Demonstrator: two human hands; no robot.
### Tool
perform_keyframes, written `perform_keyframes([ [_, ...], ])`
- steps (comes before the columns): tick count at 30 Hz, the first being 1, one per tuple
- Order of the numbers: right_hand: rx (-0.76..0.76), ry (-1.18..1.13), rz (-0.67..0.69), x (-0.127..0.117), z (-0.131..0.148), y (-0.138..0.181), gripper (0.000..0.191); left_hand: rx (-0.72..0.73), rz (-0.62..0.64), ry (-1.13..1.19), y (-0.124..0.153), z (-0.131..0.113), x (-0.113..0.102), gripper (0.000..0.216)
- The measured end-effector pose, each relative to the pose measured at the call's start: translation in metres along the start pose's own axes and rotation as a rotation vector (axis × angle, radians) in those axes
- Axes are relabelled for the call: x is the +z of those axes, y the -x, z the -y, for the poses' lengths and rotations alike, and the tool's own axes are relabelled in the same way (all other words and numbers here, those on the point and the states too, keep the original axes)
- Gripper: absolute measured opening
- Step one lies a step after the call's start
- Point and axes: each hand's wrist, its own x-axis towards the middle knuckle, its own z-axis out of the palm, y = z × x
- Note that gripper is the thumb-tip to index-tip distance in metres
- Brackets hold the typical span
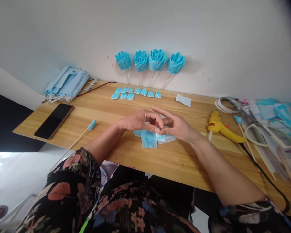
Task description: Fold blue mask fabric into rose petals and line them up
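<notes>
Floral sleeves (72, 191) occupy the nearest ground, both forearms reaching over the tabletop (179, 165). Below its front edge we note a white object (103, 174) with coloured print, too small to read.

Next we inspect the hands. Left hand (146, 120) and right hand (176, 127) meet over the middle of the tabletop, fingers curled, thumbs and fingertips drawn together. A small blue piece (160, 138) shows directly beneath the thumbs; we cannot tell whether either hand grips it, the fingers hiding the contact. Just below lies a flat light-blue piece (149, 140), with a white sheet (169, 139) beside it.

We judge the step in hand to be fingertip shaping, probably folding, of the small piece. In our view, the next move calls for a light, steady pinch with the fold kept aligned, since such thin material could slip or crease.

To the left lie a blue-tipped stick (80, 137) and a phone (53, 121), its screen dark and no brand legible. To the right we record a yellow glue gun (215, 122), scissors (258, 124) and a roll of tape (224, 110). Print on the clutter at the far right is unreadable.

Farther back sit a white strip (183, 100), small folded blue pieces (143, 92) in two groups, and a stack of masks (66, 82). Farthest, four blue flowers (157, 60) on sticks lean against the wall (208, 42). We find no legible writing anywhere.
</notes>
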Motion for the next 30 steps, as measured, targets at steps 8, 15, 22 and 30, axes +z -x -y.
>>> perform_keyframes([
  [8, -0.016, 0.114, -0.03, 0.0, 0.004, 0.002, 0.093, -0.015, 0.019, -0.017, 0.0, -0.005, 0.0, 0.026],
  [15, -0.091, 0.284, -0.12, -0.001, 0.011, 0.005, 0.083, -0.016, -0.052, -0.052, 0.001, -0.005, 0.001, 0.026],
  [22, -0.136, 0.373, -0.166, 0.001, 0.012, 0.005, 0.082, 0.009, -0.109, -0.053, 0.0, -0.002, 0.001, 0.022],
  [30, -0.141, 0.265, -0.158, -0.002, 0.012, 0.004, 0.083, 0.024, -0.099, -0.009, 0.001, -0.004, -0.002, 0.027],
])
